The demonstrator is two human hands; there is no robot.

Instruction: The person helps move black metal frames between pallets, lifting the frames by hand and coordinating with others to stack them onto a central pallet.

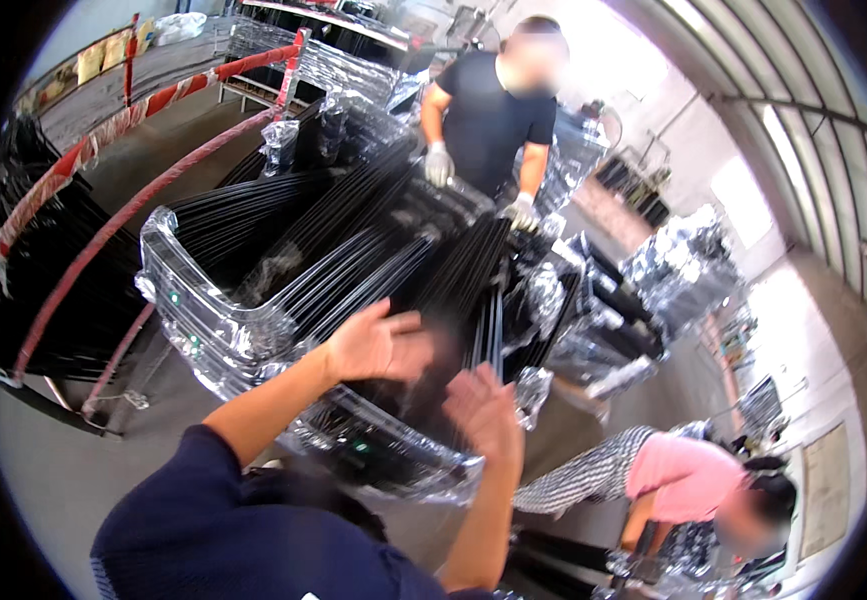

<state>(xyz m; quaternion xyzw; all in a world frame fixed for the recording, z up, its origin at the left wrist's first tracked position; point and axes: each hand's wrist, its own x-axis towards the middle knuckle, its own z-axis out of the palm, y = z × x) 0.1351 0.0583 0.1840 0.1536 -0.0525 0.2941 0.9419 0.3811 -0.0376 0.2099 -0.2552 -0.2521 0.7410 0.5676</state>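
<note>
My left hand is over the near end of a bundle of long black strips, its fingers stretched out to the right and partly smeared by motion. Beside it, my right hand is raised with its fingers spread upward, also blurred. Both look empty; whether either touches the strips I cannot tell. The strips lie side by side inside a rack whose near rail is wrapped in clear plastic film. Across the rack a co-worker in a dark T-shirt rests white-gloved hands on the far end.
At the left runs a red-wrapped metal frame, with more black strips behind it. Plastic-wrapped bundles stand to the right. A second person in a pink top bends over at the lower right, near my right arm.
</note>
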